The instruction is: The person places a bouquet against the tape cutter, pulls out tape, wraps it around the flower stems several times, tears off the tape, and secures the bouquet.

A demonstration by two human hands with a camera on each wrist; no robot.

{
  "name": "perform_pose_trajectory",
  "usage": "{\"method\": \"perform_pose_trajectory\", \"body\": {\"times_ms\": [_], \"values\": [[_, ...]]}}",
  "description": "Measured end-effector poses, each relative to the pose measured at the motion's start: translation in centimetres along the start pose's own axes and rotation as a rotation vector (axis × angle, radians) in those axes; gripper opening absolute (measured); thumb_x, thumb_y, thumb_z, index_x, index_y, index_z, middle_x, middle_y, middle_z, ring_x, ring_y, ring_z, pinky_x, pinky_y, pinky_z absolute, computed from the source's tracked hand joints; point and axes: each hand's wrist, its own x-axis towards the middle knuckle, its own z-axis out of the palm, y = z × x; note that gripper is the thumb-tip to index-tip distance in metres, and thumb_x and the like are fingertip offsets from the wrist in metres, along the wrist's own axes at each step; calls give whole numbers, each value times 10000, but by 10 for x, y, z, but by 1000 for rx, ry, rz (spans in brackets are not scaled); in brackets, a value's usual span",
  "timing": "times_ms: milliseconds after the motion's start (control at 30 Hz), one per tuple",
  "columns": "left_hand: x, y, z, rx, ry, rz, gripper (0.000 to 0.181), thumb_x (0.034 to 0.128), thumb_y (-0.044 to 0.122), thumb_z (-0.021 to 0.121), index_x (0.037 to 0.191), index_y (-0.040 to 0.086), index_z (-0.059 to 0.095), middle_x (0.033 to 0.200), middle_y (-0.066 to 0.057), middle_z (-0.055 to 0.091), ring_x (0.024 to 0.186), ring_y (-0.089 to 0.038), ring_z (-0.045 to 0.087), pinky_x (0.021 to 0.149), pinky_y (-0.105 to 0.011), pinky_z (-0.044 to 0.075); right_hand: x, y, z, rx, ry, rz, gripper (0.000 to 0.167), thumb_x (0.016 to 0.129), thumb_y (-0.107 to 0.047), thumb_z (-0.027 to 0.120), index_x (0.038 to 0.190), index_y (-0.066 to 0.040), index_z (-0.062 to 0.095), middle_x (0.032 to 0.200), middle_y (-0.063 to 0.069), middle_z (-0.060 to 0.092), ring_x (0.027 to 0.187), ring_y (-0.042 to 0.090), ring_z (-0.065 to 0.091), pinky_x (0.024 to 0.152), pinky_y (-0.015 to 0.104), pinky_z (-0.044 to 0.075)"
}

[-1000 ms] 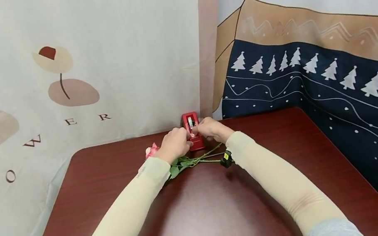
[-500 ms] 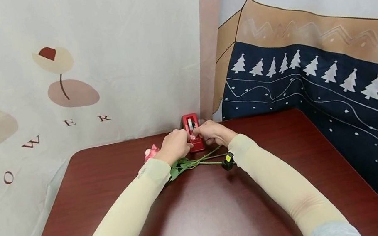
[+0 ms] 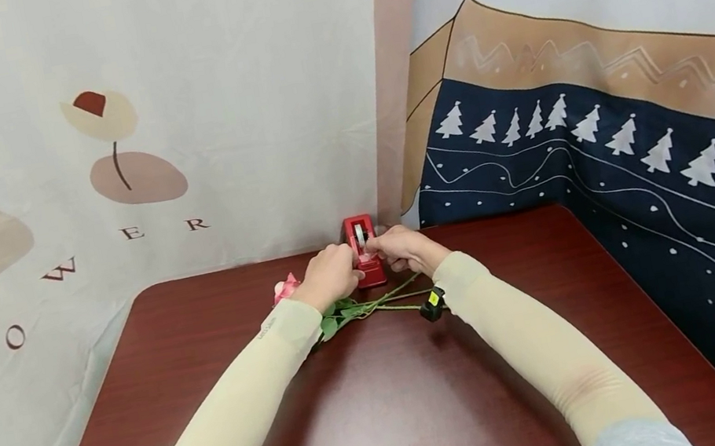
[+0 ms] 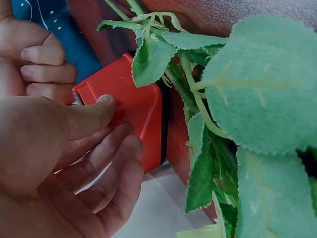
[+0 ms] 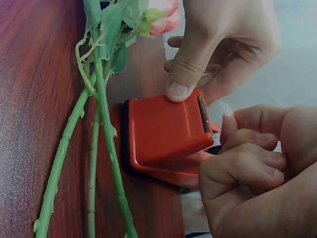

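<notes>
A red tape dispenser (image 3: 371, 272) stands at the table's back edge, a roll of clear tape (image 3: 360, 235) in its upper part. My left hand (image 3: 329, 272) grips its left side; in the right wrist view the thumb (image 5: 179, 89) presses the red body beside the toothed cutter (image 5: 203, 114). On the other side, my right hand (image 3: 405, 246) has its fingers curled, and the thumb and forefinger pinch a short clear bit of tape (image 5: 226, 109) near the cutter. Whether this piece still joins the roll is hard to see.
Long-stemmed roses lie across the table in front of the dispenser, with a pink bloom (image 3: 285, 289) at left, leaves (image 4: 257, 79) under my left wrist and thorny stems (image 5: 106, 129) reaching right. A printed curtain (image 3: 238, 116) hangs close behind the dark red table (image 3: 390, 408).
My right hand has shifted very slightly to the right. The left hand, the tape dispenser and the roses stay where they were.
</notes>
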Motion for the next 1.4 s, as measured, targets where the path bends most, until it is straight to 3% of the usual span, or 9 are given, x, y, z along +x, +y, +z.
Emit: {"method": "perform_pose_trajectory", "body": {"times_ms": [633, 867, 1133, 1400], "values": [[-1, 0, 0, -8, 0, 5, 198, 1018, 227, 799, 842, 137, 783, 820, -19, 746, 760, -199, 639, 702, -398, 537, -30, 11, 3, -16, -40, 9, 212, 1007, -235, 700, 980, -30, 748, 648, -27, 473, 542, 101, 348, 515, 234, 280], [-2, 1, 1, -6, -6, -4, 149, 1024, 217, 792, 897, 140, 809, 857, -16, 758, 792, -201, 662, 745, -424, 570, -35, 22, 5, 12, -64, 15, 187, 1020, -190, 671, 970, -30, 755, 673, -14, 491, 521, 81, 325, 491, 218, 251], [0, 1, 1, -6, 11, -2, 255, 1014, 218, 803, 772, 154, 753, 770, -19, 722, 751, -202, 626, 704, -411, 535, -40, 31, 6, 5, -93, 3, 236, 989, -170, 676, 1074, 25, 778, 655, -41, 469, 513, 70, 303, 489, 209, 244], [0, 0, 3, -3, 14, -5, 177, 1012, 227, 812, 855, 146, 803, 829, -15, 759, 783, -201, 673, 743, -432, 580, -40, 43, 8, 11, -135, 24, 233, 1008, -177, 669, 1079, 7, 794, 694, -35, 520, 541, 73, 303, 487, 207, 236]]}}
